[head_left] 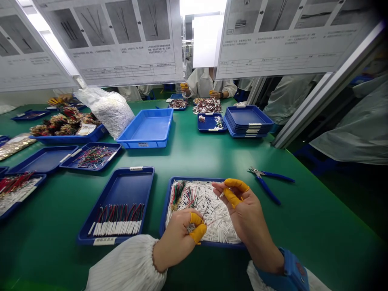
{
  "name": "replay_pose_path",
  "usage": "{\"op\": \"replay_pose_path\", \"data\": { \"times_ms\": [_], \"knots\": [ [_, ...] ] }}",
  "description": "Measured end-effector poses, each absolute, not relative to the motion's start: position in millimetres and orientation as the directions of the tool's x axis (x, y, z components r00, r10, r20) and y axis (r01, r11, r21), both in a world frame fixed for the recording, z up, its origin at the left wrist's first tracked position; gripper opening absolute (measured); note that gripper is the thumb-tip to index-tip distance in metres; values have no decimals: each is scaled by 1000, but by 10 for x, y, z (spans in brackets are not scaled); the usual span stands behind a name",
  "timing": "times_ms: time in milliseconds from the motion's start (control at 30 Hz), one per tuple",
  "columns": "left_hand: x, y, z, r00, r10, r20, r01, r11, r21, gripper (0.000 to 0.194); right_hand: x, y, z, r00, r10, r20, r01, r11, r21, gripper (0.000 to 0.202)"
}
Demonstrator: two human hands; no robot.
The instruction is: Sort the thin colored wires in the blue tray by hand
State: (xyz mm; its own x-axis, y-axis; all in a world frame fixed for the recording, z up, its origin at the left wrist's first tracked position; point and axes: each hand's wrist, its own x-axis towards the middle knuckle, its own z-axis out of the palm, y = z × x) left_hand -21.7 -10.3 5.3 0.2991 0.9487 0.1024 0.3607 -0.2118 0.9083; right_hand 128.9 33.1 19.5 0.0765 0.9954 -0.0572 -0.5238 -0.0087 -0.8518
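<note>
Broad blue wrist strap [292, 268], blocky case, dark reddish mark | behind strap: loose white cloth right sleeve [315, 282] | ahead of strap, right hand [247, 210]: yellow-orange rubbery finger cots [233, 198], thumb and forefinger | left of strap, left hand [180, 236]: matching yellow-orange cots [198, 233]; white left sleeve [127, 264], faintly striped, gathered cuff
</note>
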Motion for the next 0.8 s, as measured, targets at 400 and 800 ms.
{"op": "replay_pose_path", "data": {
  "times_ms": [400, 800],
  "knots": [
    [-206, -111, 29, 348, 932, 103, 402, -247, 882, 19, 1273, 249, 185, -51, 997, 64, -368, 41, -929, 10],
    [-214, -114, 21, 357, 927, 113, 411, -265, 872, 19, 1278, 211, 206, -115, 978, 172, -201, 147, -969, 18]
  ]
}}
